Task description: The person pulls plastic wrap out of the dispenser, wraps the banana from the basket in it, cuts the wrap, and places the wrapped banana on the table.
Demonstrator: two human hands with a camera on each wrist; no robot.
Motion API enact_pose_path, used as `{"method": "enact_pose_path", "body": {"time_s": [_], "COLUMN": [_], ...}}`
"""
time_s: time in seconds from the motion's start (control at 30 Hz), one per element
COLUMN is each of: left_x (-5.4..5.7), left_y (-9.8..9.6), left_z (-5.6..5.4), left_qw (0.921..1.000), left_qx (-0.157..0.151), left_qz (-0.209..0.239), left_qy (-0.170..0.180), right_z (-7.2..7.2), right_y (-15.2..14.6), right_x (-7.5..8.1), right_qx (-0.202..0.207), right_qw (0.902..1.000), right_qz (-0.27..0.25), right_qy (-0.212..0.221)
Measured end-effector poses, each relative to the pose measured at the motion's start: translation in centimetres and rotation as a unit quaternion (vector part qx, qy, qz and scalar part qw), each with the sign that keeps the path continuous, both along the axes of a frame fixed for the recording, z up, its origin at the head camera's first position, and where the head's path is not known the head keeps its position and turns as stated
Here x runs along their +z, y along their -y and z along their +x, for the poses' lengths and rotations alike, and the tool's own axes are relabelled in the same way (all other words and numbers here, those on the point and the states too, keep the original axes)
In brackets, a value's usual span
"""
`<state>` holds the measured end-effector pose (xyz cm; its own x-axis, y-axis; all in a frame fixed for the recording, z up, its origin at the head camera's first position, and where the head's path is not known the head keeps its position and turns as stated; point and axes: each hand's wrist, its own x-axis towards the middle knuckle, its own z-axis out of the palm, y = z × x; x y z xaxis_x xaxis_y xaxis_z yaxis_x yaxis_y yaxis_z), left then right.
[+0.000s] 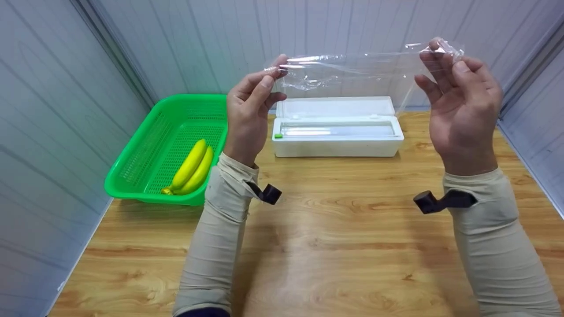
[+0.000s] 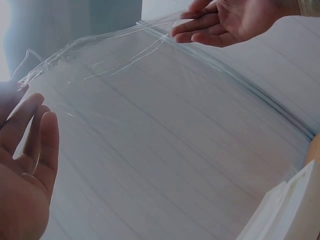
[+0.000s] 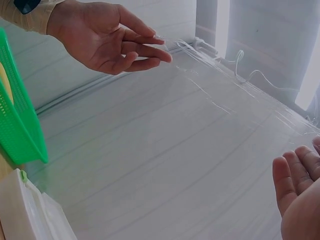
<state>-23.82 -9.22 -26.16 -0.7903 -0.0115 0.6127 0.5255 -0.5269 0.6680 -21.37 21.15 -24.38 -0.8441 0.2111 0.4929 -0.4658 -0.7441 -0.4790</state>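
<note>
Plastic cling film (image 1: 352,66) hangs taut above the white dispenser box (image 1: 339,149), its upper corners pinched by the left hand (image 1: 250,103) and right hand (image 1: 465,108); likely light, limp, clingy, easily torn, best held there.

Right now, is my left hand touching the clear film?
Touching: the head view shows your left hand pinching one end of the clear film between thumb and finger.
</note>
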Motion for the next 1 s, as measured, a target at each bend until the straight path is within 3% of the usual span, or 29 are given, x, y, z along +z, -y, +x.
{"method": "enact_pose_path", "body": {"time_s": [0.33,0.57,0.9,1.0], "left_x": [0.5,0.7,1.6,1.6], "left_y": [-0.3,0.0,0.0,0.1], "left_z": [0.2,0.5,1.2,1.2], "left_qw": [0.9999,0.9999,0.9998,0.9996], "left_qx": [-0.007,-0.003,-0.008,-0.005], "left_qz": [0.003,0.0,0.01,0.004], "left_qy": [-0.008,-0.016,-0.014,-0.028], "right_z": [0.3,0.6,1.1,1.2], "right_y": [-0.1,0.7,0.7,0.7], "right_x": [0.5,0.6,1.2,1.3], "right_qx": [0.004,-0.068,-0.051,-0.053], "right_qw": [0.9995,0.9958,0.9978,0.9977], "right_qz": [-0.031,0.041,0.014,0.012], "right_qy": [0.001,-0.046,-0.041,-0.041]}}
